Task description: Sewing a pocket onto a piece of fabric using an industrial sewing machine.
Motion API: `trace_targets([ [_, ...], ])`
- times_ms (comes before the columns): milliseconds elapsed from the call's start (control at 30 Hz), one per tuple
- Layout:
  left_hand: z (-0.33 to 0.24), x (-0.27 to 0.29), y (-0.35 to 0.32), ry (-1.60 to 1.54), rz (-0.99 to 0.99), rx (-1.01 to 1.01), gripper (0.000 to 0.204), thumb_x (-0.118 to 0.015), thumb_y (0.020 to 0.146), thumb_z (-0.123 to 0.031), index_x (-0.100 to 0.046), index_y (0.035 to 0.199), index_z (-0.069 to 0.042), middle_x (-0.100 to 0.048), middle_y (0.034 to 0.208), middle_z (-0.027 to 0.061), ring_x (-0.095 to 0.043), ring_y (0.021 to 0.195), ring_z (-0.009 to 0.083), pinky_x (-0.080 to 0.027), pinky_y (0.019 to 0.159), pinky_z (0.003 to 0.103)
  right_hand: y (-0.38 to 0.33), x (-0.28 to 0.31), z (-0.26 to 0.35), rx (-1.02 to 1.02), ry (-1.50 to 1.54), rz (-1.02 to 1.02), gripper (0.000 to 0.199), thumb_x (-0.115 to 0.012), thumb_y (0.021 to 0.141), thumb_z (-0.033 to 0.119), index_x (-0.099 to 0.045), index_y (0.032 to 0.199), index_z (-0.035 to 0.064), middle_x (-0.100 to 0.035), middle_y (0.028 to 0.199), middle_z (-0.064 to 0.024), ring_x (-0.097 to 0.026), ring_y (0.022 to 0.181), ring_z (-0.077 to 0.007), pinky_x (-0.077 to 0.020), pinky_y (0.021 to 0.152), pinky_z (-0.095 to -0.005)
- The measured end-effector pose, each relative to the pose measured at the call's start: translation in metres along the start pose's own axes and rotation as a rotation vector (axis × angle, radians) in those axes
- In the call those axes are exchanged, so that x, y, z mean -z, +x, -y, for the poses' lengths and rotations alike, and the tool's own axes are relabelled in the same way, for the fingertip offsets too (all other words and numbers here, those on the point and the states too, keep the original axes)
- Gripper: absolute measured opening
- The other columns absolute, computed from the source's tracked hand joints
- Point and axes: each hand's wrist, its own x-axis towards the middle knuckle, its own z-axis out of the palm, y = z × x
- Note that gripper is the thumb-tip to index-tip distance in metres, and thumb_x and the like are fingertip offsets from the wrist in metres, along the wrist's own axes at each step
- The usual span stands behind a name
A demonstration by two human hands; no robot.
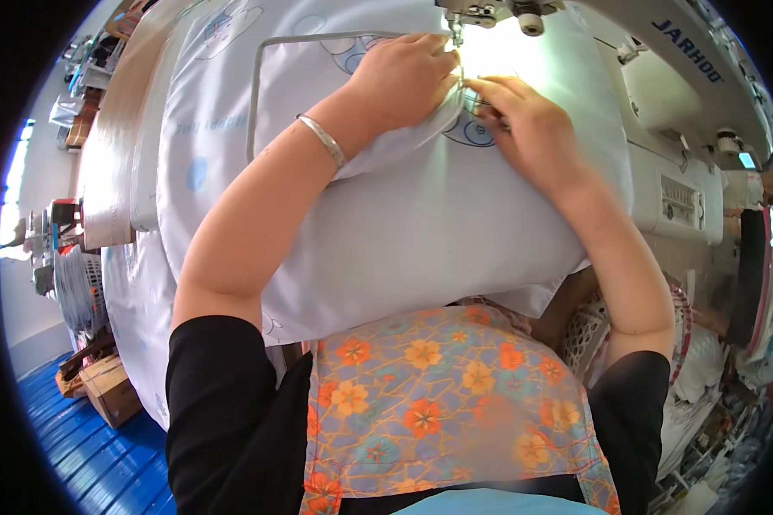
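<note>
A large sheet of white printed fabric (pixel 404 223) covers the sewing machine bed and hangs toward my lap. On top of it lies a white fabric panel edged with grey piping (pixel 254 94). My left hand (pixel 406 79), with a silver bangle on the wrist, rests on this panel, its bent fingers holding the cloth near the presser foot (pixel 457 33). Just right of it, my right hand (pixel 528 120) pinches the fabric edge between thumb and forefinger, its other fingers curled. The fingertips of both hands are close together, slightly nearer me than the needle area, where bright light washes out detail.
The sewing machine's pale arm (pixel 653 43) curves over the right side. A wooden tabletop (pixel 116 137) lies at left. On the blue floor (pixel 103 446) stands a cardboard box (pixel 112 390). A white plastic basket (pixel 584 335) is below my right forearm.
</note>
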Motion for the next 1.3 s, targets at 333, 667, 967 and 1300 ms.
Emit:
trace_targets([
  [333,-0.003,0.049,-0.043,-0.106,0.084,0.07,0.029,-0.059,0.088,-0.017,-0.065,0.115,-0.008,-0.059,0.123,0.0109,-0.053,0.118,0.0303,-0.041,0.101,0.041,-0.007,-0.009,0.007,0.216,-0.284,0.084,0.036,-0.066,0.067,-0.001,-0.068,0.102,0.0089,-0.066,0.11,-0.0037,-0.067,0.083,-0.0219,-0.0549,0.069,-0.0332],
  [667,0.042,0.142,-0.39,0.051,-0.441,1.445,0.038,-0.057,0.094,-0.017,-0.055,0.128,-0.001,-0.062,0.112,0.0129,-0.057,0.104,0.0213,-0.046,0.088,0.031,-0.004,-0.011,0.005,0.251,-0.273,0.005,0.028,-0.069,0.071,0.003,-0.068,0.099,0.0089,-0.068,0.106,-0.0036,-0.068,0.08,-0.0208,-0.0554,0.067,-0.0307],
  [967,0.073,0.165,-0.356,0.45,-0.052,1.237,0.045,-0.063,0.089,-0.018,-0.054,0.131,-0.004,-0.064,0.113,0.0169,-0.062,0.103,0.0293,-0.048,0.091,0.038,0.007,-0.015,0.004,0.235,-0.265,-0.054,0.028,-0.068,0.072,0.001,-0.069,0.1,0.0082,-0.069,0.105,-0.0042,-0.069,0.084,-0.0211,-0.0559,0.07,-0.0308],
  [1300,-0.001,0.094,-0.154,0.169,-0.035,0.358,0.044,-0.058,0.083,0.002,-0.059,0.125,-0.008,-0.058,0.131,0.0094,-0.051,0.124,0.028,-0.035,0.111,0.042,-0.02,-0.015,0.033,0.146,-0.224,-0.009,0.033,-0.071,0.07,0.003,-0.069,0.103,0.0098,-0.067,0.111,-0.0038,-0.069,0.081,-0.0216,-0.056,0.07,-0.0327],
])
